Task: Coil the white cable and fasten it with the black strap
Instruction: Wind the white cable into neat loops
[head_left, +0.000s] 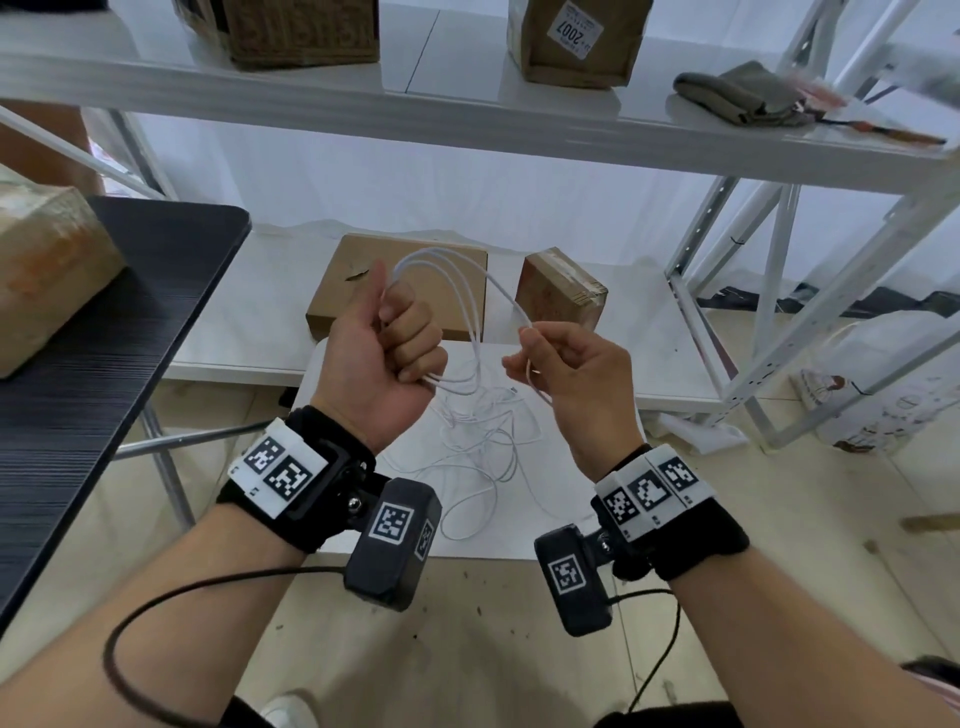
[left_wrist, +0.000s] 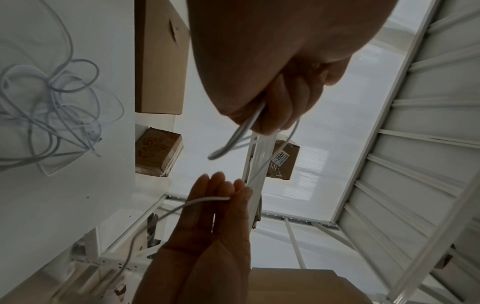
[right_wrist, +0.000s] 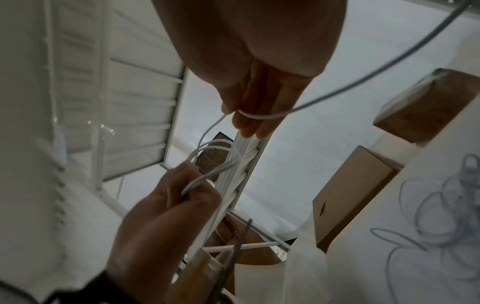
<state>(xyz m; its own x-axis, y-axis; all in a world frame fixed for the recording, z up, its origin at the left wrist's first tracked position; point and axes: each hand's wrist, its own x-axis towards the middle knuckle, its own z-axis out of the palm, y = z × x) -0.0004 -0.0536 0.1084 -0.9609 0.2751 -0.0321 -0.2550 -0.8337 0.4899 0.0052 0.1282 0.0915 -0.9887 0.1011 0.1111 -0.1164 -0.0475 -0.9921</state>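
My left hand (head_left: 395, 338) is a fist around several loops of the thin white cable (head_left: 457, 291), which arch up and to the right. My right hand (head_left: 540, 353) pinches one strand of that cable between thumb and fingers, close beside the left. The loose rest of the cable (head_left: 483, 447) lies tangled on a small white table (head_left: 363, 535) below both hands. In the left wrist view the left hand (left_wrist: 275, 115) grips the loops and the right hand (left_wrist: 223, 191) pinches the strand. The right wrist view shows the right hand (right_wrist: 249, 117) on the cable (right_wrist: 337, 90). No black strap is in view.
A flat cardboard box (head_left: 358, 296) and a small taped box (head_left: 561, 291) lie on the low white shelf behind the hands. A black table (head_left: 104, 338) with a carton (head_left: 41, 275) stands at the left. White shelf frames (head_left: 779, 291) rise at the right.
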